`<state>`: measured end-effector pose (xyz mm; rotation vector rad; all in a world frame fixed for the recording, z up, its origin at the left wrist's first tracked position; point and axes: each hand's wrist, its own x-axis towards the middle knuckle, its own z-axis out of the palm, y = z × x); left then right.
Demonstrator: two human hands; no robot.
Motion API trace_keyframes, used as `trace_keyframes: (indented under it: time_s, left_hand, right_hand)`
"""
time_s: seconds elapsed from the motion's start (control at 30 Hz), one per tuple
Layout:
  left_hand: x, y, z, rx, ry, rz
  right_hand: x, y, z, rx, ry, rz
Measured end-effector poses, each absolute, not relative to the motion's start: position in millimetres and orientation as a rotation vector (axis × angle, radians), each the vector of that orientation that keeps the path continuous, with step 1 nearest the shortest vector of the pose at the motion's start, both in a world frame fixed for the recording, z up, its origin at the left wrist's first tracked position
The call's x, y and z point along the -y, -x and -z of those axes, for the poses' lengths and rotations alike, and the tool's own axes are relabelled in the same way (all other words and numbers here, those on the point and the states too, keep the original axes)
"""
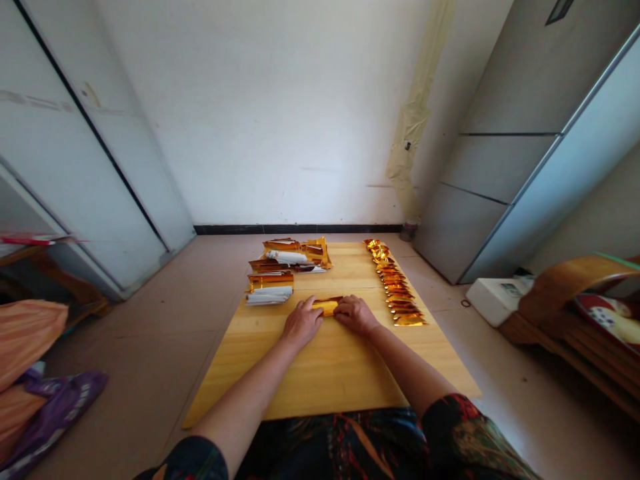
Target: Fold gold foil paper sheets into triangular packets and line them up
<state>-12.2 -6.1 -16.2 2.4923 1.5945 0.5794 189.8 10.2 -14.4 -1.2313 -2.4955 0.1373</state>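
Note:
A partly rolled gold foil paper (327,307) lies on the wooden table (325,373) between my two hands. My left hand (303,321) has its fingers closed on the left end of the foil. On the opposite end, my right hand (357,314) grips it with bent fingers. Beyond my left hand are sheets of gold foil paper (273,283) with white undersides, some stacked, some curled. To the right of my right hand, a long row of folded gold foil pieces (403,293) runs toward the back, overlapping one another.
A white wall (280,120) stands behind the table. Grey cabinet doors (493,160) rise at the right, near a white box (495,300) and a wooden seat (575,333). Orange and purple bags (60,407) sit on the floor at the left.

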Motion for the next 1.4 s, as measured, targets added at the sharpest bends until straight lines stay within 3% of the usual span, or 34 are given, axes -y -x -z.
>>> trace_keyframes:
  time_s: [0.23,0.53,1.17,1.4]
  left_hand:
    - [5.3,23.0,28.0,-1.504,-2.331,-0.889]
    - [-0.2,22.2,32.0,-1.612,-2.307,-0.858]
    - [-3.1,0.9,-1.6,-1.97,-2.264,-0.179]
    - [-6.7,-2.3,-1.9,-1.979,-2.263,-0.107]
  right_hand:
    - [-7.3,-193.3,16.4,2.452,1.258,-0.137]
    - [-19.8,-199.0,16.6,2.409,1.288,-0.341]
    - [-20.9,-182.0,2.8,2.338,1.956,-0.104]
    - [-20.5,-179.5,0.3,2.298,2.033,-0.112]
